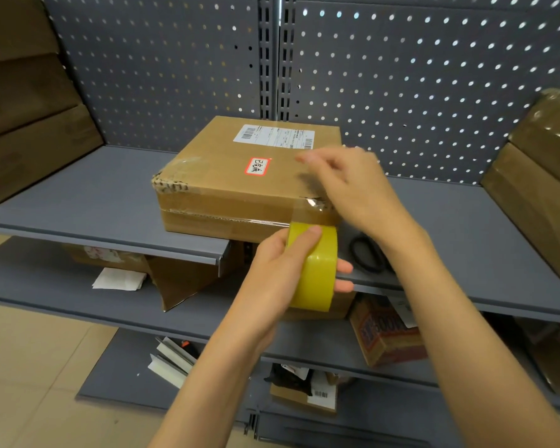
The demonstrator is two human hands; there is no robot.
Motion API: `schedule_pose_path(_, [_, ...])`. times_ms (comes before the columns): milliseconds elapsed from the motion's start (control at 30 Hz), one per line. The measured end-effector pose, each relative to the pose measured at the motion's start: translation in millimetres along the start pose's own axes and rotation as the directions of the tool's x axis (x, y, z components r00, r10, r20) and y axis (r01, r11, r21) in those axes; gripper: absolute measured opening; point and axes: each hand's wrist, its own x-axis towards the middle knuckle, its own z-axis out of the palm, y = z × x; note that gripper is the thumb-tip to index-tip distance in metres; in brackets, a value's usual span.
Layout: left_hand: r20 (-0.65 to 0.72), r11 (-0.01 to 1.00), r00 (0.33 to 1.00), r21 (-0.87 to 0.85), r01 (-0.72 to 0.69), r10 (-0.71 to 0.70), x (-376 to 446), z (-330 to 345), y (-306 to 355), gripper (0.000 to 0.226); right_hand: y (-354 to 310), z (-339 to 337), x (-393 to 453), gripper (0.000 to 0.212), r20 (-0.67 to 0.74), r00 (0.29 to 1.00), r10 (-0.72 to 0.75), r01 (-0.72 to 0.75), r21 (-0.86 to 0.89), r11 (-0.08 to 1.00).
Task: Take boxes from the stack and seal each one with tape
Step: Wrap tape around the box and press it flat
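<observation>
Grey pegboard point(434, 76) backs a run of grey metal shelving, and the box point(240, 176) being sealed sits on the top shelf point(78, 195), near the front edge, probably so that its near face is easy to reach. It is a flat brown carton with a white shipping label point(274, 137) and a small red-bordered sticker point(257, 165) on its lid. Clear tape already wraps its left corner and runs along the seam on the front face. The left hand point(282, 270) holds the yellow tape roll point(314, 266) just below and in front of the box's right front corner, thumb across the top of the roll and fingers curled round its far side, a grip that seems meant to let the roll turn while the tape pays out. A clear strip appears to run from the roll up to that corner. The right hand point(353, 189) hovers over the same corner with fingers loosely spread and slightly blurred, holding nothing that I can make out; it looks placed to press the strip down onto the lid. Black scissors point(367, 255) lie on the shelf just right of the roll, within reach for cutting. More brown boxes point(29, 140) are stacked at the far left, and others point(540, 189) stand at the right. Lower shelves hold loose cardboard, papers and a red and blue carton point(388, 337).
</observation>
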Motion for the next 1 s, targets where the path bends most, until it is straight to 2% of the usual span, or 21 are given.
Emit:
schedule_pose_path(33, [0.000, 1.000, 1.000, 0.001, -0.008, 0.008, -0.1, 0.6, -1.7, 0.020, -4.7, 1.3, -5.1, 0.034, 0.154, 0.988, -0.007, 0.016, -0.055, 0.998])
schedule_pose_path(100, [-0.004, 0.999, 1.000, 0.017, -0.029, 0.029, -1.5, 1.4, -5.1, 0.019, -6.6, 6.1, -9.2, 0.043, 0.402, 0.915, 0.035, 0.039, -0.174, 0.984])
schedule_pose_path(200, [-0.013, 0.994, 0.997, 0.070, -0.078, 0.079, -3.7, -0.1, -8.9, 0.018, -4.0, 7.8, -2.6, 0.055, 0.520, 0.847, 0.114, 0.079, -0.335, 0.939])
schedule_pose_path(300, [-0.006, 0.989, 0.995, 0.108, -0.098, 0.099, -4.8, -0.5, -10.1, 0.019, -2.0, 8.7, 0.3, 0.055, 0.528, 0.836, 0.150, 0.083, -0.391, 0.916])
schedule_pose_path(533, [0.007, 0.994, 0.998, 0.084, -0.066, 0.066, -18.3, -4.1, -17.3, 0.025, 0.6, 10.7, -2.8, 0.056, 0.511, 0.849, 0.132, 0.104, -0.407, 0.907])
schedule_pose_path(700, [-0.005, 0.994, 1.000, 0.106, -0.006, 0.007, -29.3, -8.5, -29.0, 0.036, 1.3, 10.5, -3.0, 0.056, 0.493, 0.861, 0.124, 0.106, -0.413, 0.905])
schedule_pose_path(833, [-0.024, 0.993, 1.000, 0.118, 0.008, -0.005, -26.2, -7.8, -29.7, 0.025, 1.1, 13.7, -4.3, 0.055, 0.469, 0.875, 0.117, 0.105, -0.420, 0.901])
schedule_pose_path(1000, [-0.057, 0.997, 0.998, 0.080, 0.010, -0.006, -26.4, -7.7, -31.0, 0.020, -0.6, 13.7, -6.0, 0.053, 0.416, 0.903, 0.107, 0.048, -0.346, 0.937])
